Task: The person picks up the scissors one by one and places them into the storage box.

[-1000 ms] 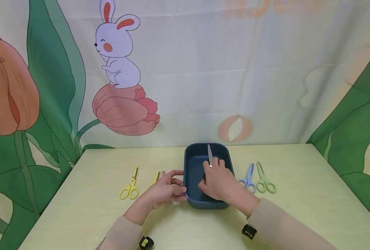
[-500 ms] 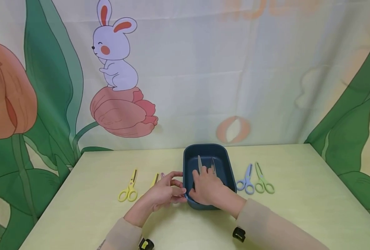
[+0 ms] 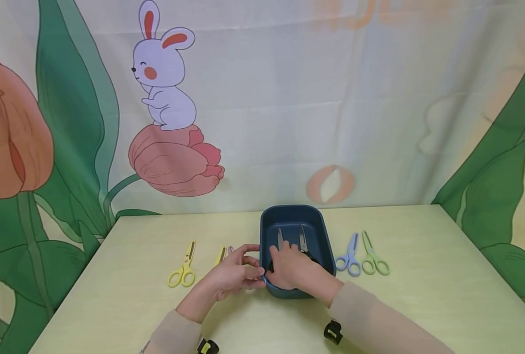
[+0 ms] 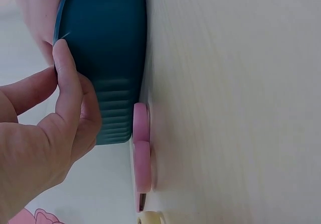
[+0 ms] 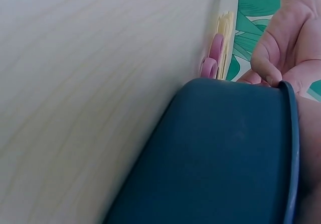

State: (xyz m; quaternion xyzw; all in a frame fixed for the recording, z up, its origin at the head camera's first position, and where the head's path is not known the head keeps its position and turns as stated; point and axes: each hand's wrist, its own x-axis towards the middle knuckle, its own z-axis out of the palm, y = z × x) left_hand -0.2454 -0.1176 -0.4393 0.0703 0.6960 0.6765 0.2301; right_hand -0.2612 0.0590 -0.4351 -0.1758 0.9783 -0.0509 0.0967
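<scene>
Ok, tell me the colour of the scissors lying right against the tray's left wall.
Pink scissors; clearest in the left wrist view.

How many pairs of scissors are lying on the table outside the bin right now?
4 for certain: yellow scissors far left, pink scissors against the bin's left side, blue scissors and green scissors right. A yellow pair beside the pink may be a fifth.

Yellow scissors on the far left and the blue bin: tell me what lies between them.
In the head view, between the yellow scissors and the blue bin lie a second yellow pair, pink scissors and the left hand holding the bin's rim.
</scene>
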